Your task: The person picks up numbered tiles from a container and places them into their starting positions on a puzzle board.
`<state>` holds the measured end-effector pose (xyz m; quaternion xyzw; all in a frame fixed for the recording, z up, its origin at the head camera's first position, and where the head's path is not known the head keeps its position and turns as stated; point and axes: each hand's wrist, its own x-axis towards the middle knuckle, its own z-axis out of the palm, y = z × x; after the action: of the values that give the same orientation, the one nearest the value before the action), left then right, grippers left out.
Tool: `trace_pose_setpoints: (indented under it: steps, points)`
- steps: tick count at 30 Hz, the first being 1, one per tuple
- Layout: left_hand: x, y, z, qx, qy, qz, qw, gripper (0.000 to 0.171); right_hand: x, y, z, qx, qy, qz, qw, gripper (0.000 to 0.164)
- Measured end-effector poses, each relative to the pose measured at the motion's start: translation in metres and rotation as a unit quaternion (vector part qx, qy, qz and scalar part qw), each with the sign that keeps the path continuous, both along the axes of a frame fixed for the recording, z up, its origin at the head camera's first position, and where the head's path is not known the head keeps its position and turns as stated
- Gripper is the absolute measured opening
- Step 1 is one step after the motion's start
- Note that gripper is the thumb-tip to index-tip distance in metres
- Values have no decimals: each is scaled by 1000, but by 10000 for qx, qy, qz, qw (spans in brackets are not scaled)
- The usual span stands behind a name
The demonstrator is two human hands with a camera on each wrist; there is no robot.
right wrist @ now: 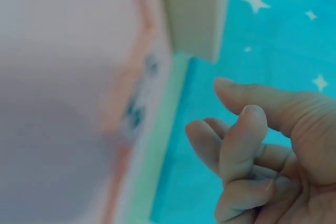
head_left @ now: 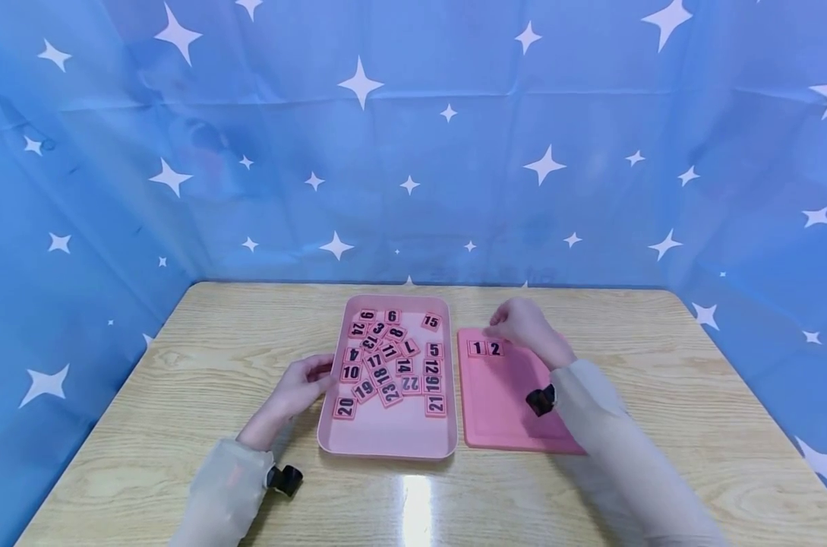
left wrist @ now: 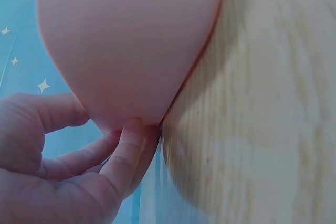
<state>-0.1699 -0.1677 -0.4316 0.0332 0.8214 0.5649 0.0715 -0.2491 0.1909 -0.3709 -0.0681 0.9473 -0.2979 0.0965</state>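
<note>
Nearest, two pale sleeves reach in from the bottom, the left one (head_left: 218,486) and the right one (head_left: 607,425), each with a small black device at its cuff. Beyond them, the left hand (head_left: 300,386) holds a pale pink tray (head_left: 386,441) by its left wall, one digit at the rim and other fingertips against the outer side. The tray sits mid-table, and flat pink number tiles (head_left: 345,408) lie scattered in it at many angles, among them 20, 23, 10 and 15.

Just right of the tray lies a darker pink board (head_left: 495,410), partly covered by the right forearm. At its upper left, tile 1 (head_left: 477,348) and tile 2 (head_left: 495,348) sit side by side, upright to the viewer. The right hand (head_left: 525,327) is over the board's far edge, near tile 2, its fingers loosely bent and holding nothing. Underneath is a light wood-grain table (head_left: 146,425); behind it hangs a blue cloth (head_left: 413,144) with white stars.
</note>
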Motion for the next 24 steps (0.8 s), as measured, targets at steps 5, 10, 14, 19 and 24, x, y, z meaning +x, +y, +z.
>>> trace_pose_setpoints:
  steps: [5,10,14,19,24]
  points:
    - [-1,0,0,11,-45,11,10000,41,-11,-32,14,-351,155,103,9992,24]
    - [-2,-1,-1,-2,-36,0,10000,41,-19,-61,14,-890,309,328,9950,24]
    - [-2,-2,-1,-8,-5,14,10000,40,-23,-86,10,-1321,220,427,9901,26]
    - [-3,-1,-3,87,-45,41,9999,40,-26,-115,2,-1792,-144,356,9831,28]
    - [-3,-1,-4,177,-70,65,9998,40,-29,-134,-12,-1860,-326,168,9819,26]
